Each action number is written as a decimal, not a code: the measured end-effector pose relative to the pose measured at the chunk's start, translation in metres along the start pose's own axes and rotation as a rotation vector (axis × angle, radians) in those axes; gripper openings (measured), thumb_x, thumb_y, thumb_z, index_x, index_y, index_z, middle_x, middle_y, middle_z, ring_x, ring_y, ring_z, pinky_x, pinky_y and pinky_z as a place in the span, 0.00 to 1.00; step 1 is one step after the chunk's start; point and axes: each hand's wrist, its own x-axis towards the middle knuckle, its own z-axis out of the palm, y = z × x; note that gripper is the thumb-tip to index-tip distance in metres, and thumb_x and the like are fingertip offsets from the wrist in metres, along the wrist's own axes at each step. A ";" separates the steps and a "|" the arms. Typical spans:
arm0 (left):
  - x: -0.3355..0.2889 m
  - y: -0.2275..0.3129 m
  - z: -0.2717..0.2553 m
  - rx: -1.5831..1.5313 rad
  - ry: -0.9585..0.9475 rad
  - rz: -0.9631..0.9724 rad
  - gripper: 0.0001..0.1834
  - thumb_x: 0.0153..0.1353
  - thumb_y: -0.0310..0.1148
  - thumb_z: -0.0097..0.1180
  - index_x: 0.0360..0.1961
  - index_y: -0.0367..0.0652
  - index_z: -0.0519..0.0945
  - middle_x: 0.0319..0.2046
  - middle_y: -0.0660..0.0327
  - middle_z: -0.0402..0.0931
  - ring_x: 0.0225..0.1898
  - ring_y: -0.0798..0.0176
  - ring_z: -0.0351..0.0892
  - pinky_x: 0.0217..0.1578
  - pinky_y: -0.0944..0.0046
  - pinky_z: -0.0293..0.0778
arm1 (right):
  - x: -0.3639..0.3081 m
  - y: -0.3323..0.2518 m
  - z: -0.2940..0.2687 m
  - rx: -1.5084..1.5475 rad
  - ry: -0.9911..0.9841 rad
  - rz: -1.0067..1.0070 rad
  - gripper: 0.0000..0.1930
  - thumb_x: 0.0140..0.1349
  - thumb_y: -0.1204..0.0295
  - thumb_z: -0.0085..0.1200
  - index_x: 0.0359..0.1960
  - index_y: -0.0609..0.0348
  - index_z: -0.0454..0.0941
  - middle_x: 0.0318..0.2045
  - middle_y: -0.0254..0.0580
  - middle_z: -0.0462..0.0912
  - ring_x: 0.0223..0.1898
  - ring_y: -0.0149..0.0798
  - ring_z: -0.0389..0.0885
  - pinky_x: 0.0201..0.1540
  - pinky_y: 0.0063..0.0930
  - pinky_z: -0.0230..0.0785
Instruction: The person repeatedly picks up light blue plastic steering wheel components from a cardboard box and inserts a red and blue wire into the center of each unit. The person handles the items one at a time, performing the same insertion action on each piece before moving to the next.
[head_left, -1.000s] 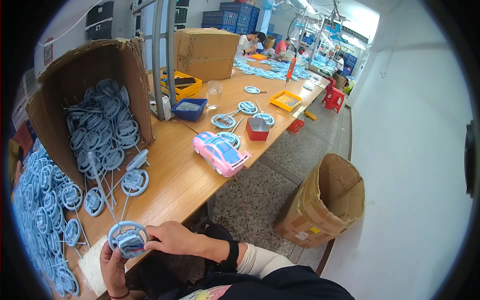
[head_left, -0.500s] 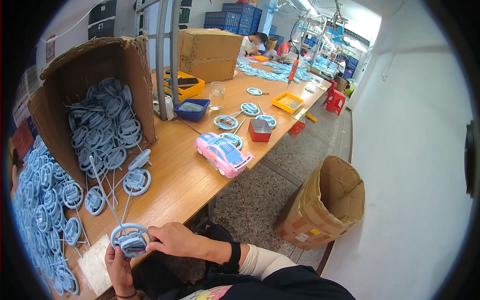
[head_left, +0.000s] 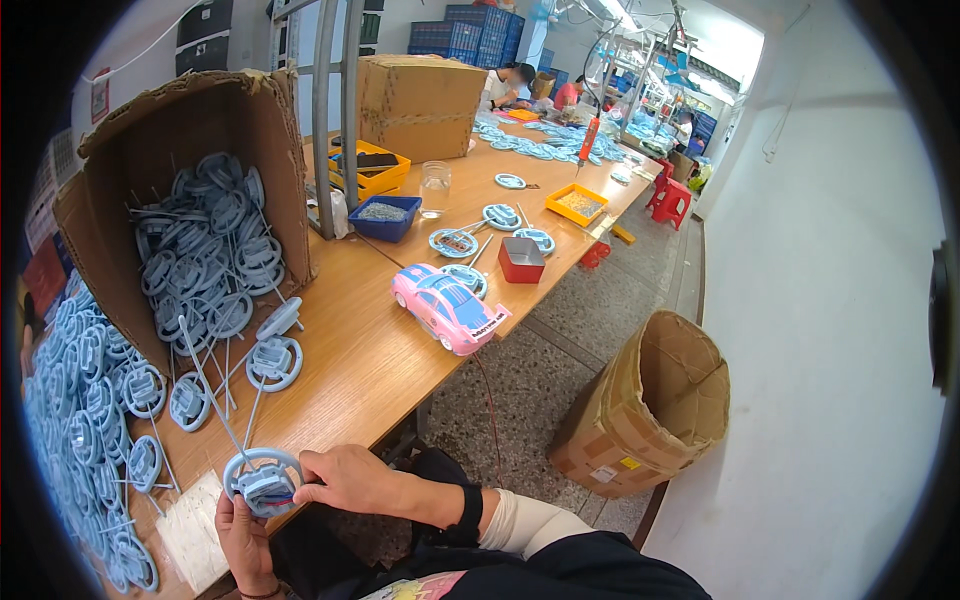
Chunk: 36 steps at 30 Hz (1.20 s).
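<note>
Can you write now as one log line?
left hand: holds light-blue ring-shaped part | right hand: grips its right side | pink toy car: on table | open cardboard box: similar parts inside

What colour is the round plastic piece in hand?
The round plastic piece is light blue; head view.

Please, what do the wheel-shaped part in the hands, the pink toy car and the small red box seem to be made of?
Wheel-shaped part: probably moulded plastic, rather matte, judging by its even blue colour. Toy car: likely plastic, smooth, slightly glossy, with soft highlights. Red box: perhaps painted metal, given its thin walls and greyish inside.
</note>
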 end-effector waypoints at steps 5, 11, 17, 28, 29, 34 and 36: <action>0.000 0.001 0.000 0.004 -0.024 0.012 0.16 0.64 0.33 0.48 0.50 0.38 0.70 0.43 0.59 0.76 0.44 0.64 0.77 0.43 0.63 0.75 | -0.001 0.000 0.002 0.015 0.017 -0.013 0.17 0.51 0.57 0.59 0.26 0.59 0.71 0.19 0.48 0.77 0.26 0.53 0.77 0.29 0.42 0.66; -0.011 0.005 0.026 -0.131 -0.109 -0.117 0.20 0.67 0.42 0.41 0.53 0.40 0.66 0.46 0.56 0.74 0.46 0.58 0.76 0.45 0.58 0.75 | 0.002 0.003 -0.003 0.049 -0.027 -0.054 0.17 0.51 0.57 0.59 0.26 0.60 0.71 0.18 0.48 0.76 0.26 0.53 0.76 0.29 0.42 0.65; -0.010 -0.004 0.025 -0.207 -0.186 -0.096 0.25 0.67 0.46 0.39 0.58 0.41 0.62 0.51 0.53 0.70 0.50 0.55 0.73 0.50 0.53 0.71 | -0.001 0.002 -0.006 0.055 -0.042 -0.044 0.18 0.51 0.56 0.59 0.26 0.60 0.71 0.19 0.50 0.76 0.26 0.54 0.76 0.30 0.43 0.65; -0.003 -0.021 0.031 -0.336 -0.127 -0.124 0.22 0.67 0.45 0.40 0.56 0.43 0.65 0.50 0.56 0.72 0.50 0.59 0.73 0.51 0.54 0.70 | -0.002 0.007 -0.004 0.038 -0.037 0.057 0.15 0.53 0.58 0.60 0.26 0.58 0.74 0.20 0.42 0.78 0.23 0.39 0.78 0.27 0.30 0.67; -0.003 -0.016 0.034 -0.324 -0.107 -0.108 0.21 0.67 0.45 0.40 0.55 0.44 0.65 0.50 0.56 0.72 0.50 0.58 0.73 0.50 0.54 0.71 | 0.000 0.006 -0.004 0.020 -0.044 0.050 0.16 0.53 0.58 0.60 0.26 0.59 0.74 0.20 0.42 0.78 0.22 0.39 0.78 0.27 0.30 0.67; -0.014 -0.004 0.038 -0.322 -0.052 -0.081 0.19 0.67 0.41 0.42 0.55 0.43 0.64 0.49 0.56 0.72 0.50 0.58 0.74 0.49 0.54 0.73 | 0.001 0.003 0.004 0.010 -0.069 0.019 0.17 0.53 0.57 0.60 0.26 0.60 0.73 0.20 0.40 0.78 0.21 0.39 0.77 0.26 0.30 0.67; -0.012 -0.004 0.035 -0.309 -0.063 -0.079 0.20 0.67 0.43 0.41 0.55 0.43 0.64 0.50 0.55 0.72 0.51 0.57 0.73 0.50 0.53 0.72 | 0.003 0.003 0.005 0.044 -0.070 0.013 0.17 0.53 0.58 0.60 0.25 0.60 0.73 0.19 0.41 0.78 0.22 0.42 0.77 0.26 0.32 0.66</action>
